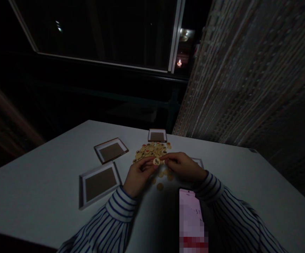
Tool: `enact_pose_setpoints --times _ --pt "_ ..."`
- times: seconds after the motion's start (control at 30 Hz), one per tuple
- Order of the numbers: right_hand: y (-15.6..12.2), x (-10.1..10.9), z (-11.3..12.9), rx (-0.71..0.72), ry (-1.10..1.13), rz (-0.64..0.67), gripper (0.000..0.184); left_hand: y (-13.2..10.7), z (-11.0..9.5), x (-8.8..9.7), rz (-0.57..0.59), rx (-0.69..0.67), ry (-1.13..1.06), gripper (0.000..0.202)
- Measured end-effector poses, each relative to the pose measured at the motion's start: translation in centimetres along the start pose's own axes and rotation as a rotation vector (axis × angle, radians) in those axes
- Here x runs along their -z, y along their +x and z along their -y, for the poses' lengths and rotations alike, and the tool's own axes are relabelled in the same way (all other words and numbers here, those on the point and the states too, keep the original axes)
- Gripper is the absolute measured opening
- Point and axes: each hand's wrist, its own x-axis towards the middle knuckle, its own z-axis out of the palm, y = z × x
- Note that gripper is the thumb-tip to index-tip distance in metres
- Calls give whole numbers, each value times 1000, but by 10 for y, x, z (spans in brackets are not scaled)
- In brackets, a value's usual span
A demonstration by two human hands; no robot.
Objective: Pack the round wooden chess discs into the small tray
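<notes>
A round xiangqi piece (pixel 156 161) with a black character faces me, raised over the white table. My left hand (pixel 140 173) pinches it between thumb and fingers. At its right edge is my right hand (pixel 182 165), index finger stretched toward the piece and the other fingers curled; whether that finger presses on it is hard to make out. Behind the hands lies a heap of xiangqi pieces (pixel 148 150), some marked in red, some in black. Several loose pieces (pixel 160 187) rest on the table below my hands.
Open shallow boxes stand on the white table (pixel 49 175): one at near left (pixel 82 193), one behind it (pixel 126 151), one at the back (pixel 157 141). A box edge (pixel 200 163) shows behind my right wrist. A lit phone (pixel 190 211) lies between my forearms. A string curtain (pixel 221 88) hangs at right.
</notes>
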Motion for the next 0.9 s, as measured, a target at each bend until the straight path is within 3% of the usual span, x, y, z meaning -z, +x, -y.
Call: enact_pose_setpoints --times 0.27,0.6,0.9 --pt "-12 9 -10 -42 56 -61 31 6 2 -20 22 -14 59 41" --pt "-20 21 -25 -73 78 -80 30 11 0 -42 38 73 -54 42" --pt "-21 32 -39 -11 55 -154 26 18 2 -62 49 113 -147 45"
